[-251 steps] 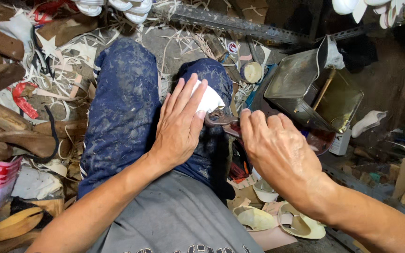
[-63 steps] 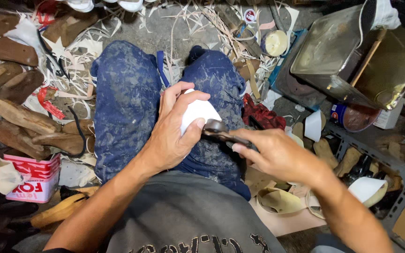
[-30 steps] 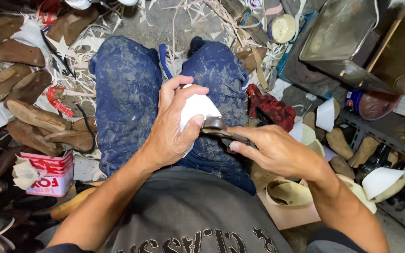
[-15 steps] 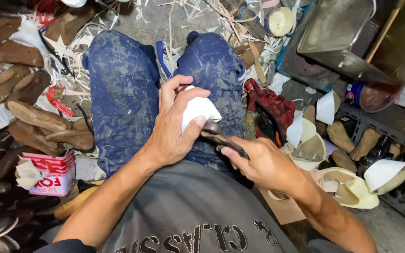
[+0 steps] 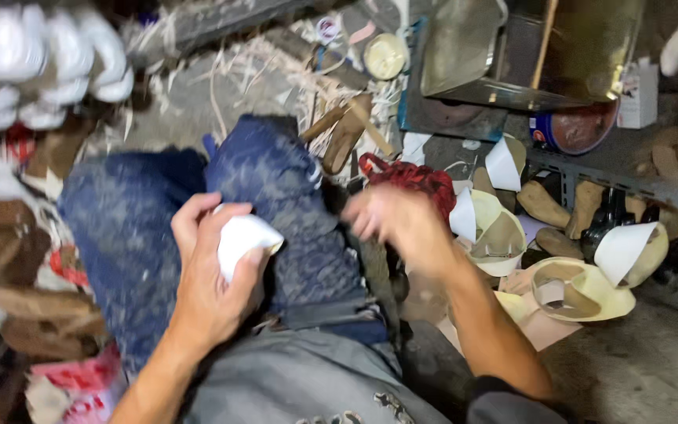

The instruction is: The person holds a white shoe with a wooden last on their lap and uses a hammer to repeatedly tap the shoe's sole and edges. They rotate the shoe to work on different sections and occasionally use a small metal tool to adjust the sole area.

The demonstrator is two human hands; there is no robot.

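Left hand (image 5: 213,286) over lap, fingers wrapped round white piece (image 5: 243,239), holding it above blue trousers (image 5: 127,235). Right hand (image 5: 398,220) blurred, off to side near red cloth (image 5: 410,177); grip cannot tell, nothing clearly in it. Step looks like pause between working strokes on white piece. Beyond: cream shoe parts (image 5: 574,286) lined with white paper. Farther: metal tray (image 5: 504,55) with wooden stick (image 5: 544,39); round tin (image 5: 384,55) shut.

Dim, warm light; heavy motion blur throughout, worst at right hand (image 5: 390,220) and top-left corner.
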